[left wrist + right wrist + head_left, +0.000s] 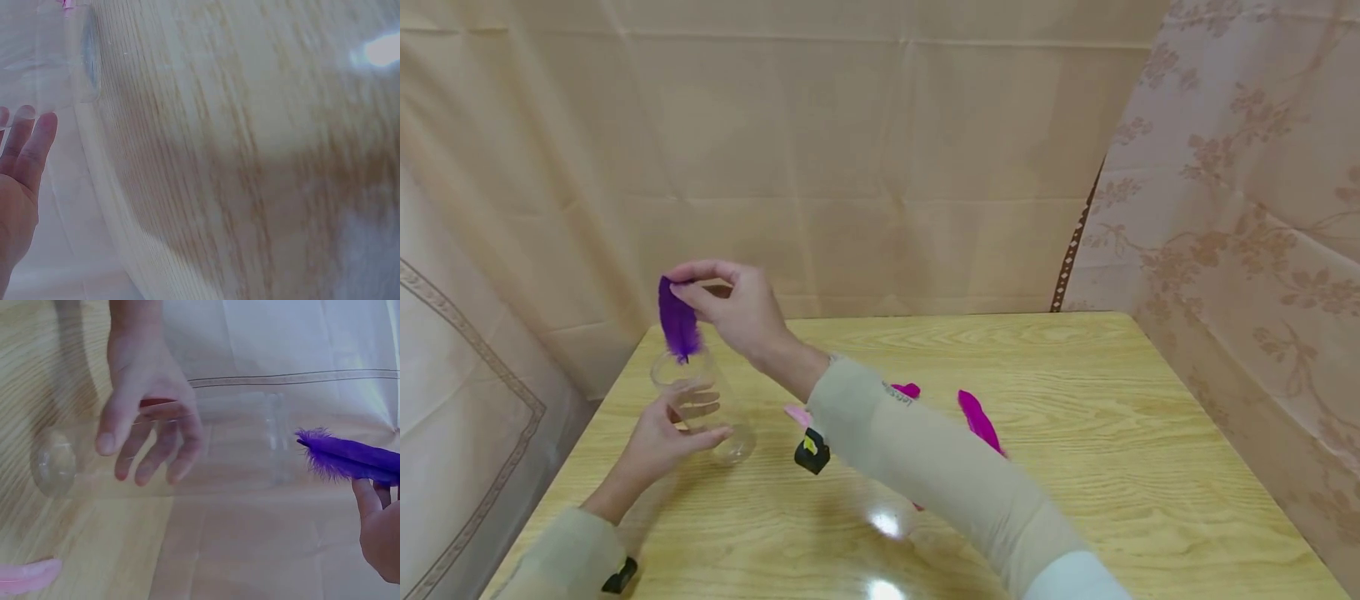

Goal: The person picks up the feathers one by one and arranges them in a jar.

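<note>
A tall clear plastic jar (pixel 730 412) stands upright near the table's left side, its mouth open at the top. My left hand (pixel 658 437) holds it around the side, thumb toward the front and fingers curved behind the clear wall. Above the mouth, my right hand (pixel 741 312) pinches a purple feather (pixel 676 321) near its tip between thumb and fingers. The feather hangs with its fluffy quill end downward, right at the rim. In the right wrist view, that quill end (pixel 306 442) points at the jar's mouth (pixel 278 440).
A pink feather (pixel 797 414) lies on the wooden table (pixel 1112 400) to the right of the jar. Farther right is a magenta feather (pixel 977 421); another magenta piece (pixel 910 389) is partly hidden by my right sleeve (pixel 925 450). Cloth curtains (pixel 887 167) hang behind and at both sides.
</note>
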`<state>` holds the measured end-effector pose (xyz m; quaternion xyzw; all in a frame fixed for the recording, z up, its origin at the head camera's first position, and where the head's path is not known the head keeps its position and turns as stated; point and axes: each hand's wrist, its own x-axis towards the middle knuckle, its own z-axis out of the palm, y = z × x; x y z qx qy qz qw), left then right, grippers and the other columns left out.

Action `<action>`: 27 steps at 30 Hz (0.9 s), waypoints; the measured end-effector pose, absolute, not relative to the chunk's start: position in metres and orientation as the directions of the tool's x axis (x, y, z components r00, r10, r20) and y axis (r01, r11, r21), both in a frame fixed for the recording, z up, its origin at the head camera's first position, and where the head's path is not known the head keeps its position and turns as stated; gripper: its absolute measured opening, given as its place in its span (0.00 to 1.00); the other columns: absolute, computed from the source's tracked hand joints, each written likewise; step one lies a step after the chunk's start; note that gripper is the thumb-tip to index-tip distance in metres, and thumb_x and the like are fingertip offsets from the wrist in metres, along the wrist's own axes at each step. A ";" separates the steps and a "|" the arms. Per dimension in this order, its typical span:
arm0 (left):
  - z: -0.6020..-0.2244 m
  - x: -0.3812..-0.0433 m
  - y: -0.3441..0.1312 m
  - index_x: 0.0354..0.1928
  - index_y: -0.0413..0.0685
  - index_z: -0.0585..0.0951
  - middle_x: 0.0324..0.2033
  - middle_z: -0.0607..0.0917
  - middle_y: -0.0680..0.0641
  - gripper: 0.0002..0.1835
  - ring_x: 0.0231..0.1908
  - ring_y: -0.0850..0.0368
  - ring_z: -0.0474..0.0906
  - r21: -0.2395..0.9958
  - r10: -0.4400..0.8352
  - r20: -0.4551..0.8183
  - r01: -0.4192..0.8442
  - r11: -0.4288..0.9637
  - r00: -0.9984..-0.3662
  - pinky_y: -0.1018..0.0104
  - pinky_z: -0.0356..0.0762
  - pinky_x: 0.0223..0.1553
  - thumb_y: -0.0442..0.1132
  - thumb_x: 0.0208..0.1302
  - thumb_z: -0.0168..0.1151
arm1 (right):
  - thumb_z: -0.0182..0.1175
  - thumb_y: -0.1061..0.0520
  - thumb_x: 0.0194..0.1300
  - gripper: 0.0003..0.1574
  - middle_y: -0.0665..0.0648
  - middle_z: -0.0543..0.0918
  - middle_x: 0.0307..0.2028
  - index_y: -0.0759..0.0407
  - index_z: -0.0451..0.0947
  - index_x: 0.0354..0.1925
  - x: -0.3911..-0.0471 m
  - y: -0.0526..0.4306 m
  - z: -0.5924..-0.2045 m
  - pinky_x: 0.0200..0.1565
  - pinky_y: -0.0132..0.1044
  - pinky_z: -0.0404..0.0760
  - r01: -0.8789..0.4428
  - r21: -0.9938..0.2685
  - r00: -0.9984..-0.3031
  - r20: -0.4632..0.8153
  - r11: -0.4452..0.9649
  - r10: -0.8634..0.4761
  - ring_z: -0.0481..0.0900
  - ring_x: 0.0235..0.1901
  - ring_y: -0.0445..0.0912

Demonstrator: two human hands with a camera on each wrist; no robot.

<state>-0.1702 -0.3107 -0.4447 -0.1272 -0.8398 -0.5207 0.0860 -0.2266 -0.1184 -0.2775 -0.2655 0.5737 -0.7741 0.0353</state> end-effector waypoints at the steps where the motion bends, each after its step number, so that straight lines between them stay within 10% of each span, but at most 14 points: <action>1: -0.445 -0.171 -0.311 0.65 0.38 0.71 0.56 0.79 0.27 0.38 0.51 0.61 0.82 0.853 0.126 0.279 0.306 0.423 -0.952 0.65 0.84 0.40 0.31 0.53 0.79 | 0.66 0.67 0.67 0.07 0.55 0.88 0.41 0.67 0.86 0.44 -0.226 -0.120 -0.280 0.41 0.32 0.85 -0.267 -0.911 -0.852 0.376 -0.314 -0.366 0.87 0.36 0.37; 14: -0.449 -0.175 -0.315 0.66 0.33 0.69 0.55 0.82 0.41 0.39 0.51 0.62 0.82 0.856 0.123 0.293 0.317 0.409 -0.948 0.63 0.85 0.39 0.29 0.53 0.78 | 0.64 0.66 0.69 0.10 0.50 0.87 0.43 0.63 0.86 0.48 -0.226 -0.123 -0.295 0.38 0.31 0.85 -0.237 -0.971 -0.775 0.209 -0.032 -0.597 0.85 0.34 0.38; 27: -0.447 -0.173 -0.313 0.65 0.35 0.70 0.57 0.78 0.28 0.38 0.51 0.61 0.82 0.840 0.121 0.280 0.304 0.450 -0.952 0.65 0.85 0.40 0.32 0.55 0.78 | 0.63 0.68 0.69 0.11 0.53 0.86 0.38 0.67 0.85 0.49 -0.231 -0.118 -0.290 0.38 0.38 0.86 -0.139 -0.988 -0.740 0.144 -0.060 -0.657 0.85 0.35 0.41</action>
